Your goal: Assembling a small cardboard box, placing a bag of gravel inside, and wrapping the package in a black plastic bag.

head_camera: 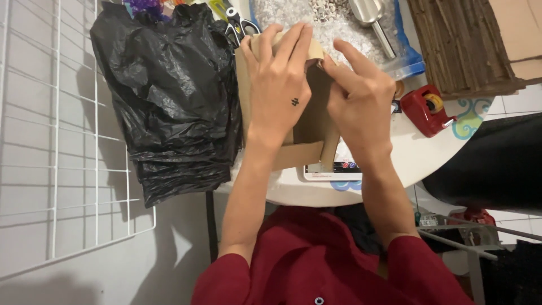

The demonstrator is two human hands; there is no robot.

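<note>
My left hand (279,85) lies flat over the top of a brown cardboard piece (316,121), fingers curled over its far folded edge. My right hand (358,96) presses on the same cardboard from the right, its fingers meeting the left hand at the fold. The cardboard stands on a small round white table (412,155). Part of the cardboard is hidden under both hands.
A heap of black plastic bags (169,96) fills the table's left. Scissors (237,25), a bag of white gravel (333,22) with a metal scoop (372,17), a red tape dispenser (424,110), corrugated cardboard (457,45) and a white wire grid (56,141) surround them.
</note>
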